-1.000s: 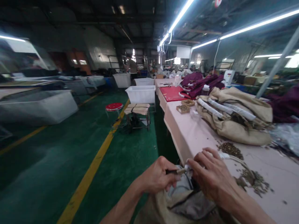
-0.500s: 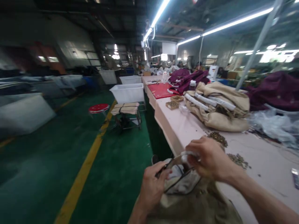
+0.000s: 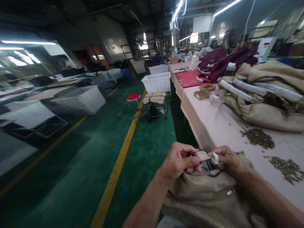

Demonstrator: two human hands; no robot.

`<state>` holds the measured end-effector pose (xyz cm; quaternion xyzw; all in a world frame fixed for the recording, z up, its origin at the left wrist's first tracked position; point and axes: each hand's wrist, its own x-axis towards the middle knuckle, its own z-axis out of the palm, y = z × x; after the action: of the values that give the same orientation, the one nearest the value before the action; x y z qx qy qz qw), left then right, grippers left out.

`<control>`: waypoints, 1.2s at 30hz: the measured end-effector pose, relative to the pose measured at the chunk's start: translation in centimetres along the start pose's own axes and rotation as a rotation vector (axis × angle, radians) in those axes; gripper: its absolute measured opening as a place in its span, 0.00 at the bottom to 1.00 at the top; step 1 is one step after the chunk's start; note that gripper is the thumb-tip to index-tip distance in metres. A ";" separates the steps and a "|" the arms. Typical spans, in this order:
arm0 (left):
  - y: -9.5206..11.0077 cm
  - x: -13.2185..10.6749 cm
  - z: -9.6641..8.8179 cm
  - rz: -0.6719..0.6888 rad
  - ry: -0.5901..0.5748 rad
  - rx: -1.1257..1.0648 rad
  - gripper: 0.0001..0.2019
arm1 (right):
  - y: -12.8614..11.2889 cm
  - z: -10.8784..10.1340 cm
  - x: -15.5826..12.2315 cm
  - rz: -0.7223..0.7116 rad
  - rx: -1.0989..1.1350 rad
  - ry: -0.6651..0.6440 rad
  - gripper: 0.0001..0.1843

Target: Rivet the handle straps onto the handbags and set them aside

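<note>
A khaki cloth bag (image 3: 204, 196) hangs below my hands in front of me, with a small metal fitting on its side. My left hand (image 3: 181, 160) is closed, thumb and fingers pinching a tan strap tab (image 3: 203, 156) at the bag's top edge. My right hand (image 3: 229, 160) is closed at the other end of that tab, gripping the bag's strap by a white-wrapped part (image 3: 215, 158). Between the hands the bag's mouth shows a grey lining. The tips of my right fingers are partly hidden.
On the pink-covered table (image 3: 199, 117) to the right lie two heaps of small metal fittings (image 3: 258, 138), a pile of khaki bags (image 3: 268, 98) and small boxes of fittings (image 3: 201, 94). Purple bags (image 3: 220, 63) lie behind. A red stool (image 3: 133, 97) and white bins (image 3: 156, 83) stand on the green floor.
The view has swung left. My hands have come closer together at the bag's top, and the tan tab now shows stretched between them. My right hand has lowered.
</note>
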<state>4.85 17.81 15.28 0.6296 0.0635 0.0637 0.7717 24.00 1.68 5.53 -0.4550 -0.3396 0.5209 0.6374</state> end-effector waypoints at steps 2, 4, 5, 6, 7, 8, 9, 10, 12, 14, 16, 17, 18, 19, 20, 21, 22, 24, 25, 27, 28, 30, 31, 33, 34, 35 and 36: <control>2.2 -0.1 0.3 -0.021 -0.006 0.048 0.21 | 0.6 2.3 0.2 -0.051 0.050 0.035 0.25; 4.5 0.2 0.1 -0.055 -0.022 0.152 0.20 | 0.7 3.8 0.6 -0.091 0.062 0.092 0.28; 5.4 0.4 -0.1 -0.060 -0.051 0.194 0.19 | 0.6 4.3 0.8 -0.104 0.056 0.111 0.30; 6.1 0.8 -0.3 -0.069 -0.077 0.223 0.18 | 0.5 4.5 1.0 -0.113 0.043 0.125 0.31; 6.6 1.2 -0.4 -0.076 -0.101 0.244 0.17 | 0.3 4.5 1.1 -0.116 0.020 0.130 0.32; 6.7 1.6 -0.4 -0.086 -0.120 0.255 0.16 | 0.1 4.2 1.0 -0.115 -0.007 0.132 0.31; 6.6 2.0 -0.3 -0.100 -0.136 0.259 0.15 | -0.2 3.5 0.7 -0.112 -0.024 0.133 0.30; 6.3 2.4 -0.3 -0.119 -0.148 0.257 0.15 | -0.5 2.5 0.4 -0.111 -0.091 0.157 0.28; 5.2 3.2 -0.2 -0.163 -0.159 0.238 0.16 | -1.2 -0.6 -0.5 -0.106 -0.368 0.293 0.26; 3.8 3.7 -0.2 -0.195 -0.148 0.206 0.18 | -2.2 -4.9 -1.5 -0.084 -0.755 0.527 0.24; 2.5 4.2 -0.4 -0.197 -0.120 0.178 0.19 | -3.1 -9.6 -2.5 -0.031 -0.970 0.745 0.19; 1.9 4.4 -0.4 -0.189 -0.108 0.167 0.20 | -3.4 -11.7 -2.8 0.011 -1.044 0.830 0.16; 1.3 4.6 -0.4 -0.179 -0.100 0.158 0.21 | -3.6 -13.6 -3.1 0.057 -1.112 0.897 0.13; 0.7 4.8 -0.4 -0.171 -0.096 0.150 0.21 | -3.7 -15.2 -3.1 0.106 -1.174 0.947 0.11; 0.1 5.0 -0.4 -0.166 -0.095 0.143 0.21 | -3.6 -16.4 -3.0 0.154 -1.227 0.978 0.10; -0.5 5.2 -0.3 -0.165 -0.094 0.137 0.21 | -3.3 -17.3 -2.8 0.200 -1.270 0.997 0.10; -1.0 5.3 -0.4 -0.164 -0.089 0.134 0.21 | -2.9 -17.9 -2.4 0.242 -1.304 1.006 0.10; -1.8 5.4 -0.5 -0.153 -0.063 0.130 0.21 | -1.8 -18.6 -1.5 0.318 -1.353 1.016 0.11; -2.1 5.4 -0.7 -0.141 -0.043 0.132 0.21 | -1.2 -18.8 -1.1 0.352 -1.370 1.022 0.13; -2.6 5.2 -1.2 -0.123 0.008 0.141 0.21 | -0.2 -19.2 -0.4 0.409 -1.394 1.033 0.15; -2.8 5.0 -1.4 -0.121 0.032 0.150 0.21 | 0.1 -19.4 -0.2 0.432 -1.403 1.039 0.16; -3.3 4.5 -1.9 -0.134 0.078 0.173 0.21 | 0.5 -19.7 -0.1 0.462 -1.416 1.044 0.16; -3.6 4.2 -2.1 -0.141 0.104 0.183 0.21 | 0.5 -19.9 -0.3 0.471 -1.422 1.043 0.16; -4.2 3.7 -2.3 -0.143 0.158 0.209 0.21 | 0.5 -20.3 -0.7 0.480 -1.438 1.041 0.15; -4.5 3.5 -2.3 -0.138 0.183 0.225 0.21 | 0.5 -20.4 -1.0 0.481 -1.448 1.041 0.14; -4.8 3.4 -2.3 -0.130 0.205 0.241 0.21 | 0.5 -20.6 -1.2 0.481 -1.460 1.043 0.13; -5.1 3.2 -2.2 -0.119 0.221 0.256 0.20 | 0.5 -20.7 -1.4 0.481 -1.473 1.047 0.13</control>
<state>7.74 19.48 9.83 0.7071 0.1929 0.0782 0.6758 42.30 -4.32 -2.22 -0.9790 -0.1507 0.0210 0.1353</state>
